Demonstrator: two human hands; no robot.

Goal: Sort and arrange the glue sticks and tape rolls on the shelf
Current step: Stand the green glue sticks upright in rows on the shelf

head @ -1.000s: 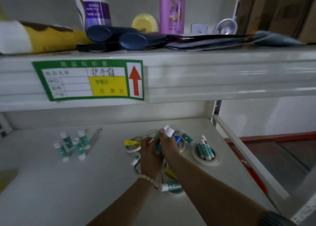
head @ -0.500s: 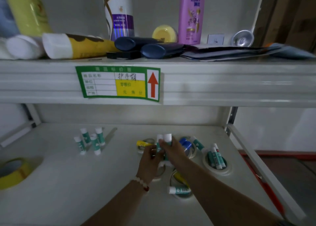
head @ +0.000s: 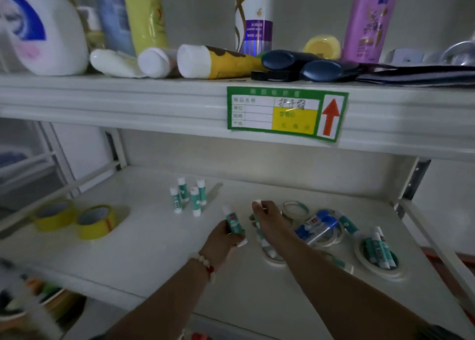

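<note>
Both hands work over a white metal shelf (head: 144,252), dim under the board above it. The left hand (head: 221,239), with a bead bracelet (head: 205,263) at its wrist, is closed around a teal glue stick (head: 232,222) whose white cap points up and away. Just to its right, the right hand (head: 267,217) pinches something white-tipped between its fingertips; a second glue stick (head: 261,234) shows below its palm, though whether it is gripped or merely lies beneath cannot be told. Beyond the left hand and slightly left of it, four glue sticks (head: 187,197) stand upright in a tight cluster. Far out to the left of that hand, two yellow tape rolls (head: 77,218) sit side by side, touching. To the right of the right hand lie thin pale tape rolls (head: 295,208) overlapping a blue-capped tube (head: 317,225), and farther right a wide white tape roll (head: 377,267) holds several glue sticks inside its ring. Above both hands, the upper shelf's front edge carries a green price label (head: 286,114) with a red arrow, and bottles (head: 365,20) and tubes crowd that shelf. Pale walls close in behind.
</note>
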